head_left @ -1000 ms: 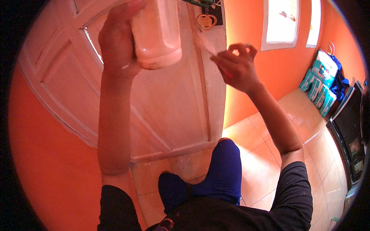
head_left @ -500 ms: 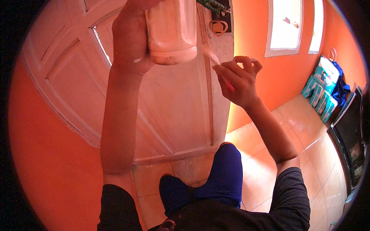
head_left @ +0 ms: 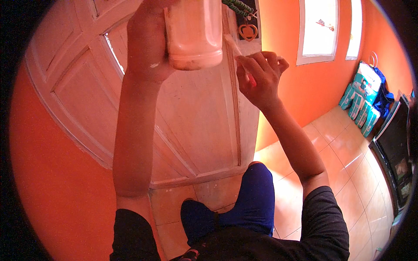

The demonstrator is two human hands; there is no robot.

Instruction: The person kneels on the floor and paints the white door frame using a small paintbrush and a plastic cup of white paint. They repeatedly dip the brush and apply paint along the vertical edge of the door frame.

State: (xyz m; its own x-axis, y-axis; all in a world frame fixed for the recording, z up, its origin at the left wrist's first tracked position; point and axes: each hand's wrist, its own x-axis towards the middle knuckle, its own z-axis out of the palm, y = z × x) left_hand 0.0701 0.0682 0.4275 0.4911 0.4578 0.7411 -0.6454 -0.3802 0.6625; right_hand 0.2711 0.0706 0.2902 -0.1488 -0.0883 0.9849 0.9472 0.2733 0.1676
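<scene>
Whitish and streaky, the door (head_left: 196, 113) is looking largely coated, while a browner moulding strip (head_left: 236, 135) near its right edge is seemingly waiting. The left hand (head_left: 146, 50) is gripping a pale container (head_left: 196, 37) in front of the door, its upper end running out of view; the right hand (head_left: 261, 77) is pinching a brush (head_left: 234, 47) beside that strip, contact being impossible to tell.

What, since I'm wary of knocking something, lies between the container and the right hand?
In the head view, the brush held in the right hand pokes up into the gap beside the container; behind is the door.
</scene>
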